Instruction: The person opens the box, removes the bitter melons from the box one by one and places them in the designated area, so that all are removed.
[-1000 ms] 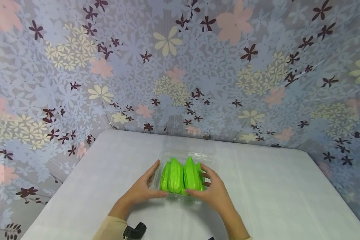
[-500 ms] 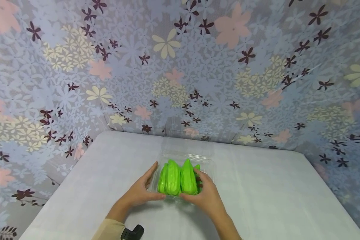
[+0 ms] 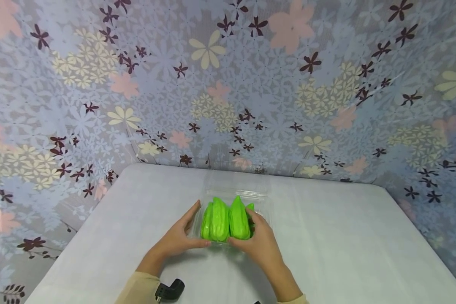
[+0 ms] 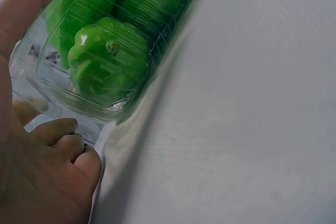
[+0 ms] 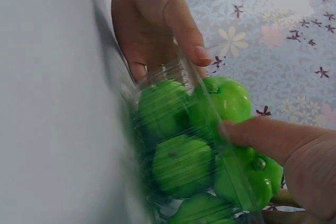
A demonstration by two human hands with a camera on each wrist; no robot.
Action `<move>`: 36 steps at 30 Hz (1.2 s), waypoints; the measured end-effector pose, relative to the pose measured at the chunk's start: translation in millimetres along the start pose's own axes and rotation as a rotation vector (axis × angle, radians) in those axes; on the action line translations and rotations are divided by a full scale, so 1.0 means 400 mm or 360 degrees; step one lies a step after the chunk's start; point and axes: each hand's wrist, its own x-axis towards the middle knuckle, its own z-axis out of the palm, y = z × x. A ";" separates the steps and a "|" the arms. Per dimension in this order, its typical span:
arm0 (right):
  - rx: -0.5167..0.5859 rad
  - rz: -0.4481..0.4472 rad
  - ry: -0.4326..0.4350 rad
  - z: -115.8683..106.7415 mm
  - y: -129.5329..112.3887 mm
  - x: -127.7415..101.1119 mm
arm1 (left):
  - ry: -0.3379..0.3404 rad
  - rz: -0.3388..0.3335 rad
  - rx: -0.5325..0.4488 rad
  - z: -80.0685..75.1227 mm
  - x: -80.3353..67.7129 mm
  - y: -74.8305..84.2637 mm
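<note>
Left sleeve: a beige cuff (image 3: 138, 290) at about 7 o'clock on the table, with a small black device (image 3: 169, 291) just beside it.
Left hand: the left hand (image 3: 176, 239) lies at 9 o'clock of the box, palm against its side, thumb hooked along the near edge; the wrist view shows fingers (image 4: 60, 145) curled under the box's clear rim. It grips the box.
Right hand: the right hand (image 3: 259, 241) closes on the box from 3 o'clock, thumb at the near edge, fingers wrapped over the right side and top. In the wrist view a fingertip (image 5: 247, 132) presses the clear film over the fruit.
Box: a clear plastic clamshell box (image 3: 228, 198) sits mid-table between both hands; its transparent lid (image 3: 235, 182) lies open at 12 o'clock, flat toward the wall.
Contents: bright green ridged vegetables (image 3: 225, 219), like chayotes, packed side by side and filling the tray; stem ends show in the wrist views (image 4: 107, 61).
Table: a pale grey-white cloth (image 3: 346, 245) under everything.
Backdrop: floral-print sheeting (image 3: 228, 84) behind the table.
Progress: by my judgement the filling is done, since the vegetables all sit inside; the lid not yet folded over looks like what is left.
</note>
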 end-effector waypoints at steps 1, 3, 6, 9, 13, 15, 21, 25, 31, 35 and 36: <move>-0.0016 0.0003 0.0007 0.001 0.001 0.000 | -0.0005 -0.0003 -0.0003 0.001 0.000 -0.001; -0.0031 0.0003 0.0027 0.004 0.001 -0.002 | -0.0008 -0.0007 -0.0007 0.002 0.000 -0.001; -0.0047 -0.0019 0.0081 0.007 0.001 -0.003 | 0.0012 -0.0006 -0.0004 0.004 0.001 -0.002; -0.0043 -0.0018 0.0130 0.004 -0.001 -0.003 | 0.0020 0.0002 0.0010 0.006 0.006 0.000; -0.0055 0.0010 0.0151 0.001 -0.001 -0.005 | 0.0011 -0.0002 0.0019 0.007 0.008 -0.001; -0.0050 0.0020 0.0147 0.000 -0.002 -0.006 | 0.0001 -0.0014 0.0018 0.006 0.007 -0.001; 0.0000 0.0035 0.0134 -0.003 -0.007 -0.009 | 0.0003 -0.0004 -0.0005 0.001 0.002 -0.001; 0.0024 0.0051 0.0120 -0.007 -0.010 -0.010 | 0.0006 0.0008 -0.0003 0.001 0.002 -0.004; 0.0075 0.0099 0.0119 -0.023 -0.016 -0.015 | 0.0003 0.0000 0.0007 0.002 0.000 -0.005; 0.0096 0.0124 0.0134 -0.041 -0.020 -0.014 | -0.0001 -0.0004 0.0008 0.002 0.000 -0.002; 0.0112 0.0131 0.0137 -0.045 -0.020 -0.014 | 0.0000 -0.0002 0.0006 0.002 -0.001 0.000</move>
